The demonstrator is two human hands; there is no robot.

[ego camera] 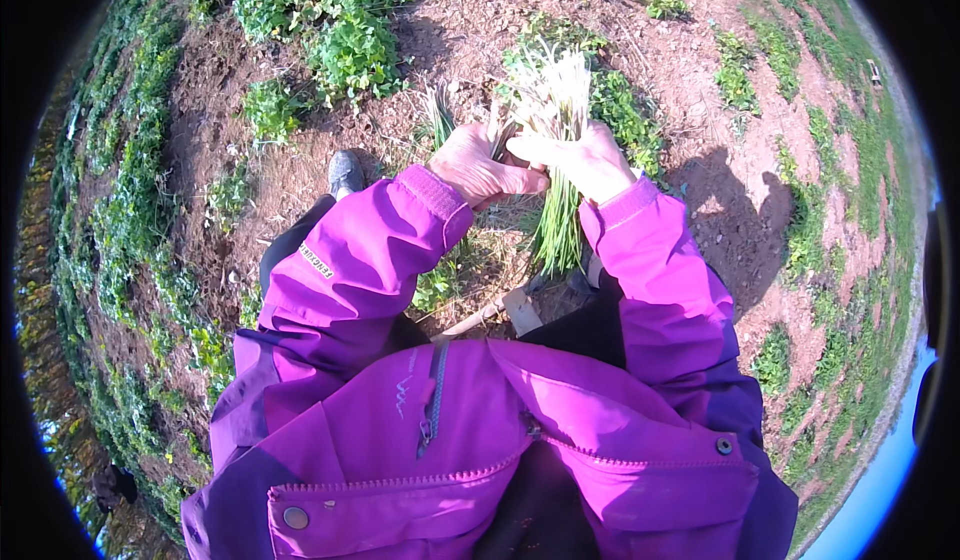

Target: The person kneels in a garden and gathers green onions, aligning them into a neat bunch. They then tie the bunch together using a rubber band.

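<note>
My right hand point(589, 159) grips a bundle of slender green stalks point(559, 222), which look like garlic chives or a similar allium. Their whitish base ends point(555, 87) fan out above the hand, and the green leaf ends hang below, towards my body. Close beside it, my left hand point(484, 162) meets the right thumb at the bundle's left side. A few brownish strands point(501, 140) show by the left fingers; whether they are pinched cannot be told. Just past the left hand is a small tuft of thin green and dry stalks point(439, 114).
Below the bundle lies a hoe-like tool with a wooden handle point(472, 318) and a flat blade point(521, 311), near my knees. A grey shoe point(346, 174) rests on the reddish soil at left. Leafy green plants point(352, 50) grow ahead and in rows on both sides.
</note>
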